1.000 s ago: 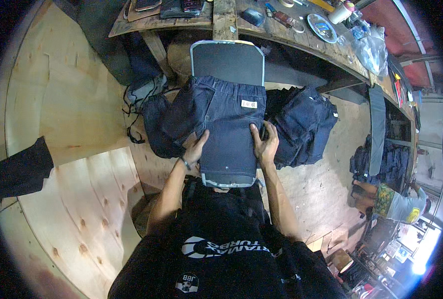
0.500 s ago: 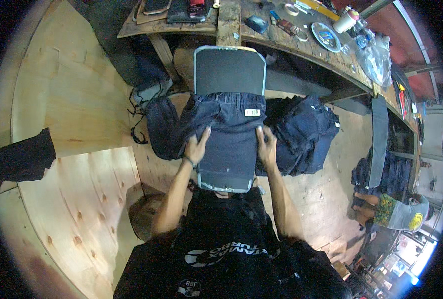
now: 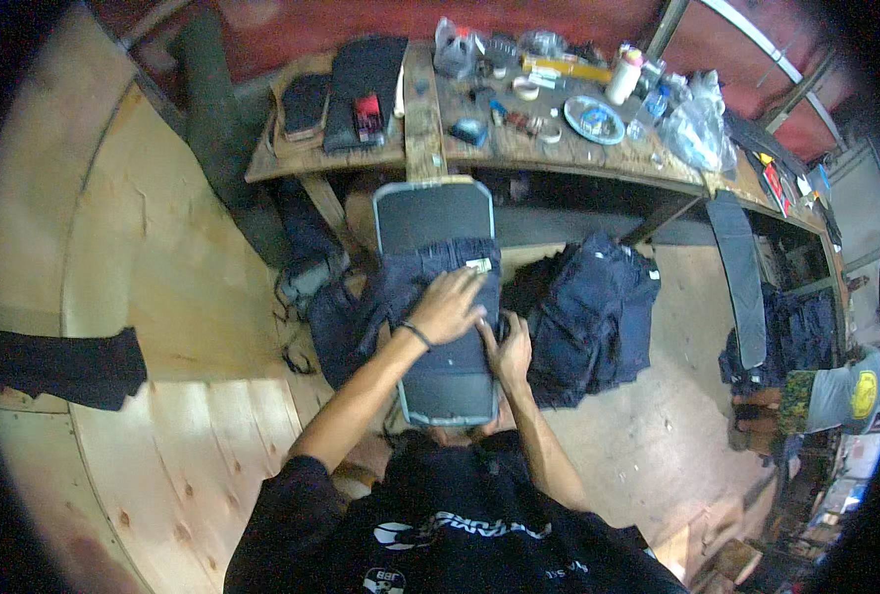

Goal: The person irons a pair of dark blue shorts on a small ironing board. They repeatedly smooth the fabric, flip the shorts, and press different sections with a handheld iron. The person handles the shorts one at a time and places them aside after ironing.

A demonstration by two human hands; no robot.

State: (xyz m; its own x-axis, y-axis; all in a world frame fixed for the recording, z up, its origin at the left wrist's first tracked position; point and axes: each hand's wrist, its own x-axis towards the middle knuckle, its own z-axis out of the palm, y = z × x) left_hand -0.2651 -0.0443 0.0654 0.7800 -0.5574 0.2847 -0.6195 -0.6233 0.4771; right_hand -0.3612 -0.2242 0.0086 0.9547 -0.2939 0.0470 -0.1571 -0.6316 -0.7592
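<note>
A pair of dark blue trousers [image 3: 418, 269] with a gathered waistband is pulled over a long black board [image 3: 432, 213] with a pale rim. The board's far and near ends show beyond the cloth, and part of the trousers hangs off its left side. My left hand [image 3: 447, 305] lies on the cloth with its fingers stretched out toward a small white label [image 3: 477, 265] below the waistband. At the board's right edge, my right hand [image 3: 510, 351] has its thumb on top of the cloth and its fingers curled at the side, gripping the trousers.
A pile of dark blue garments [image 3: 588, 322] lies right of the board. Beyond stands a wooden table [image 3: 549, 163] with a blue plate [image 3: 594, 119], a thread cone [image 3: 625, 77] and plastic bags [image 3: 699, 137]. At far right, another person [image 3: 836, 398] is beside more dark cloth.
My left hand has moved from the trousers' left edge to their top, near the label. My right hand stays at the right edge. The view has tilted up, showing more of the table.
</note>
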